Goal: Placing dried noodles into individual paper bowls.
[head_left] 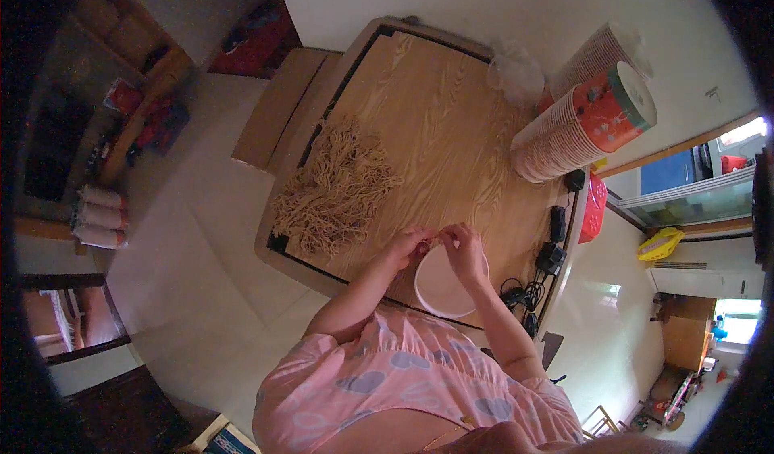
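A white round paper tub (448,289) stands at the table's near edge, in front of my body. My left hand (409,241) is at its far left rim, fingers closed in a pinch. My right hand (462,248) reaches over the tub's far rim, its fingers also pinched together close to the left hand's fingertips. Whatever lies between the fingers is too small to make out. Left of the hands lies a loose heap of tan, crinkled twine strands (339,186).
Nested stacks of red-and-white paper tubs (556,135) lean at the table's far right, beside a crumpled clear plastic bag (516,73). Black power adapters (551,257) and coiled cables (528,297) lie along the right edge. A cardboard flap (286,107) juts out beyond the left edge.
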### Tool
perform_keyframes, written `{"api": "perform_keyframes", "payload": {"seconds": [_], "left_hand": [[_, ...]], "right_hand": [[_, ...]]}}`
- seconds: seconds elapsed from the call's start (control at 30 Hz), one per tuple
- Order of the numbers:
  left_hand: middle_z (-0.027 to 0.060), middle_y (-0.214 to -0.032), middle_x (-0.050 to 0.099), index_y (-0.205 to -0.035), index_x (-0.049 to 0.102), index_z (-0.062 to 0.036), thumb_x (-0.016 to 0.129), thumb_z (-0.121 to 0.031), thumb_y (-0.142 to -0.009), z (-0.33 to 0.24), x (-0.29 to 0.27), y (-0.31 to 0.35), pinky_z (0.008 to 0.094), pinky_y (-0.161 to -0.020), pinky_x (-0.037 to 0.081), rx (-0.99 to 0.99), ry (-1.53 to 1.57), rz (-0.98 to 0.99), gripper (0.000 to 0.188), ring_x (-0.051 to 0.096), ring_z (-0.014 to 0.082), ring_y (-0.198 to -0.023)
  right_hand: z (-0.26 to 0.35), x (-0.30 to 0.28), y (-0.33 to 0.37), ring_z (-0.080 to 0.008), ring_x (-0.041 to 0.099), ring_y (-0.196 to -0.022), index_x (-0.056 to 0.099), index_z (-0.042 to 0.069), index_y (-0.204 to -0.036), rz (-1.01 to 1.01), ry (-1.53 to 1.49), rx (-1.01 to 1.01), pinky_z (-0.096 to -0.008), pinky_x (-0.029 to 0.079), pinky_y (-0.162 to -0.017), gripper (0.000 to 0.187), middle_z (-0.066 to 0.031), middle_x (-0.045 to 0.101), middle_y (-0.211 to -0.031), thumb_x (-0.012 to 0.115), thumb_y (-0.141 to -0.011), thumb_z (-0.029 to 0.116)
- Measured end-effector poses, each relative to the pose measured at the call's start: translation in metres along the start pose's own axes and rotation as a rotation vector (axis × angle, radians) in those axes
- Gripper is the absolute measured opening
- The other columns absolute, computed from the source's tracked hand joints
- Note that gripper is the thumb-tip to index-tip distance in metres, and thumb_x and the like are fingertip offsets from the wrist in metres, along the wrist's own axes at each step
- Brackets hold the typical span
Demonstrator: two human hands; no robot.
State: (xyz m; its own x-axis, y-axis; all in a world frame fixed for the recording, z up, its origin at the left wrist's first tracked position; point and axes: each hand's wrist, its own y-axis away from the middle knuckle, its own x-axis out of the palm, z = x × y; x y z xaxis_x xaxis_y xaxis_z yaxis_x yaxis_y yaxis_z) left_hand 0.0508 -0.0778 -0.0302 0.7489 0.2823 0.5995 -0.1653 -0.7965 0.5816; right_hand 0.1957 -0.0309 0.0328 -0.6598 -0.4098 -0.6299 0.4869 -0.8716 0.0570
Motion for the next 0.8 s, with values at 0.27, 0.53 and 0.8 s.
{"api": "perform_keyframes", "payload": {"seconds": [0.27,0.53,0.8], "left_hand": [[0.0,-0.076,0.059,-0.086,0.061,-0.0092,0.056,-0.019,-0.081,0.015,-0.013,-0.014,0.0233,-0.055,0.046,-0.071,0.106,-0.03,0.012,0.056,0.0106,-0.067],[-0.0019,-0.065,0.054,-0.081,0.06,-0.0093,0.059,-0.017,-0.08,0.013,-0.01,-0.009,0.0205,-0.047,0.04,-0.068,0.131,-0.074,0.008,0.049,0.0081,-0.054],[0.0007,-0.073,0.061,-0.085,0.063,-0.0078,0.06,-0.015,-0.079,0.01,-0.004,-0.006,0.024,-0.051,0.047,-0.027,0.082,-0.107,0.009,0.057,0.0106,-0.061]], "right_hand": [[-0.011,0.018,0.013,-0.0237,0.05,-0.086,0.062,0.011,-0.078,-0.269,0.23,-0.137,-0.0391,0.033,-0.083,0.006,-0.0046,0.056,-0.082,0.061,-0.073,0.014],[0.001,0.022,0.019,-0.0249,0.048,-0.093,0.061,0.013,-0.082,-0.352,0.315,-0.191,-0.0452,0.029,-0.092,0.011,-0.0033,0.056,-0.091,0.061,-0.072,0.011],[0.003,0.02,0.023,-0.0274,0.044,-0.103,0.061,0.014,-0.088,-0.305,0.296,-0.129,-0.0509,0.022,-0.098,0.022,-0.0047,0.054,-0.103,0.057,-0.069,0.004]]}}
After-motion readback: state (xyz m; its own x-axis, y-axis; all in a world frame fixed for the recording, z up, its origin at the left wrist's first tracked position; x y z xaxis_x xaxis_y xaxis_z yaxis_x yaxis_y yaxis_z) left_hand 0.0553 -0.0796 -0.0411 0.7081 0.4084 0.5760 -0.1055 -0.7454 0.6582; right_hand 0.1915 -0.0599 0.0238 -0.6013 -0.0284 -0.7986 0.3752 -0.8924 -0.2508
